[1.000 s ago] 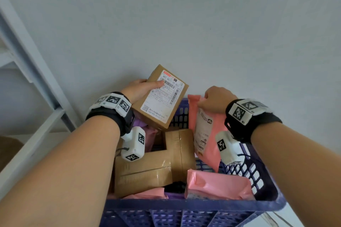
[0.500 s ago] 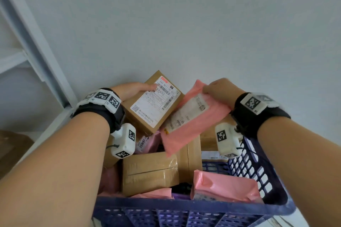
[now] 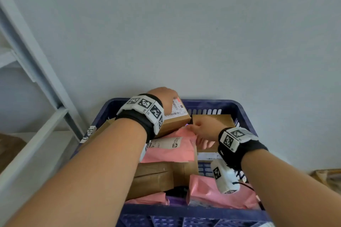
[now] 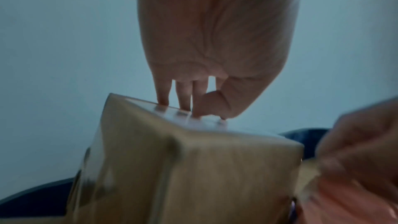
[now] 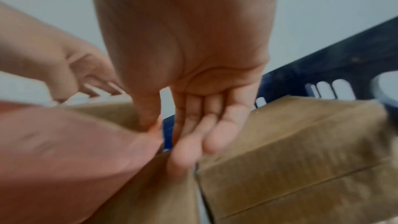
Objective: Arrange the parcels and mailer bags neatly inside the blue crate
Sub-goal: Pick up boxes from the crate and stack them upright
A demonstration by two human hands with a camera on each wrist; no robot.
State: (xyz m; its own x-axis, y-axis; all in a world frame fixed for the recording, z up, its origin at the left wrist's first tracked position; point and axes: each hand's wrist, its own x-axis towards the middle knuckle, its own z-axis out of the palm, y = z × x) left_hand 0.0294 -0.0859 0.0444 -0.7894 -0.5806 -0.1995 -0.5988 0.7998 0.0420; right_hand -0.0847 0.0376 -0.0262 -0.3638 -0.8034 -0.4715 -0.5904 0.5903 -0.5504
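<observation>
Head view bright, even, soft light; wrist views dim, motion-blurred, w/ wide-angle edge stretch.

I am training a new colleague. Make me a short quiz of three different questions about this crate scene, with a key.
1. True or false: the left hand presses straight fingers on the labelled cardboard box.
2. What does the right hand pinch? A) pink mailer bag B) tape roll C) scissors
3. Fill in: all parcels lie in the ___ crate.

Key: 1 true; 2 A; 3 blue.
</observation>
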